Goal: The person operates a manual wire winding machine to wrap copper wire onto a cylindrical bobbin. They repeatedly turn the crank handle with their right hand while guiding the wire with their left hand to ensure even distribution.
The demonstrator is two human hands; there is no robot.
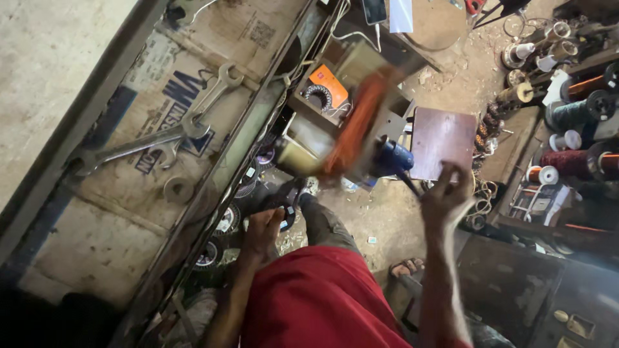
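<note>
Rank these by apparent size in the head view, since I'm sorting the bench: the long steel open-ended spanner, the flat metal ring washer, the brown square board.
1. Brown square board, though it lies farther from the camera.
2. Long steel open-ended spanner: longer, but thin.
3. Flat metal ring washer, clearly smallest.

A person seen from above wears a red shirt (322, 299) with short sleeves, both forearms bare, dark dusty trousers (329, 222), and an open sandal (406, 266) at the right.
</note>
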